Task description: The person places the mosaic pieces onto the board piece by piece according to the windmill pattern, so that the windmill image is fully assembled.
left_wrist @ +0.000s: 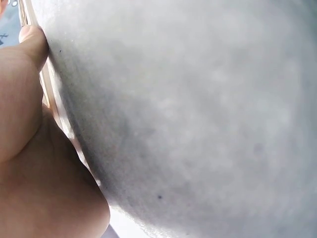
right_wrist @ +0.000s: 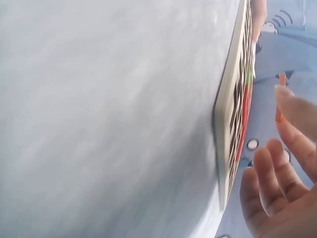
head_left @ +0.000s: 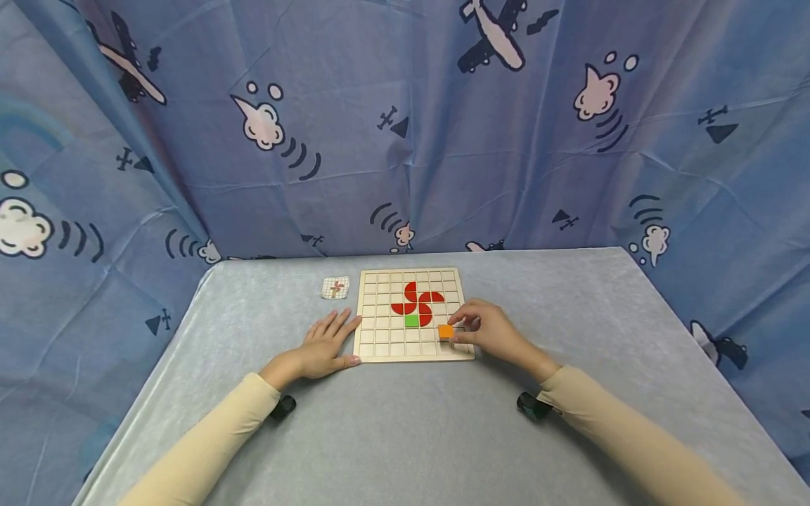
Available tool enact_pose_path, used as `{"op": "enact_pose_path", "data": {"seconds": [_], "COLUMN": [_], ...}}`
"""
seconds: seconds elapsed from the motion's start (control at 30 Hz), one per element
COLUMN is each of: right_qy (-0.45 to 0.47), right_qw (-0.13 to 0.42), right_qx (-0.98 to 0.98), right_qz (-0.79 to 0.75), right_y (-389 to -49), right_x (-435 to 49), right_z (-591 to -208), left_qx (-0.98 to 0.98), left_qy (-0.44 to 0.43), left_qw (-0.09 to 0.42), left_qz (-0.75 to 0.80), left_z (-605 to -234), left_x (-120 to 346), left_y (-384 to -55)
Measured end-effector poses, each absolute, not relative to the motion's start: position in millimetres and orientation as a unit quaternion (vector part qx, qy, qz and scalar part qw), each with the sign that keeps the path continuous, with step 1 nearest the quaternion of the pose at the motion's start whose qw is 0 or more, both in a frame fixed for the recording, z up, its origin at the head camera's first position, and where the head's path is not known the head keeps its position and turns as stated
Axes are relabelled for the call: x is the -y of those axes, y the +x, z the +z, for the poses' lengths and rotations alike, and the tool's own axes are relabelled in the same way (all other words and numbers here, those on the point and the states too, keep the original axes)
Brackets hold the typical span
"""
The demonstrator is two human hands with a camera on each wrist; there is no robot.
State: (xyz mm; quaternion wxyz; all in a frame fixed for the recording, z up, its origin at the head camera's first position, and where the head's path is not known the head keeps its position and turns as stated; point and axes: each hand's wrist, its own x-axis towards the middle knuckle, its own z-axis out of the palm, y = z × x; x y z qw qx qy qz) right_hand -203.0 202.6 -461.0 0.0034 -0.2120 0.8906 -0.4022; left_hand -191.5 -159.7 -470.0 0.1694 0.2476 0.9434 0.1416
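A wooden grid board (head_left: 380, 344) lies on the table, with several red rounded tiles (head_left: 425, 313) set in a pinwheel and a green square tile (head_left: 412, 321) just below them. Between thumb and finger, my right hand (head_left: 490, 329) pinches an orange square tile (head_left: 446, 332) over the board's lower right part. In the right wrist view the orange tile (right_wrist: 281, 99) shows edge-on, raised above the board. My left hand (head_left: 323, 346) lies flat with fingers spread, its thumb and fingertips at the board's left edge.
A small pattern card (head_left: 335, 287) with a printed grid lies left of the board's upper corner. Grey cloth covers the table (head_left: 405, 429). A blue printed curtain (head_left: 354, 140) hangs behind and at both sides.
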Motion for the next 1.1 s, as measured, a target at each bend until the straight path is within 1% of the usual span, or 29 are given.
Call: {"op": "enact_pose_path", "data": {"seconds": [0.27, 0.53, 0.9, 1.1], "right_qy": [-0.218, -0.226, -0.209, -0.206], "right_qw": [0.005, 0.0, -0.009, -0.009], "right_qx": [-0.888, -0.9, -0.916, -0.917], "right_qz": [-0.404, -0.373, -0.343, -0.341], "right_y": [-209, -210, -213, -214], "right_x": [-169, -149, -138, -138], "right_z": [-462, -470, -472, -473], "left_qx": [-0.942, -0.941, -0.937, -0.937], "left_qy": [0.251, 0.252, 0.252, 0.258], "left_qw": [0.167, 0.171, 0.167, 0.165], "left_qz": [0.147, 0.145, 0.172, 0.171], "left_z": [-469, -471, -482, -481], "left_x": [160, 160, 165, 165], "left_y": [-191, -191, -195, -195]}}
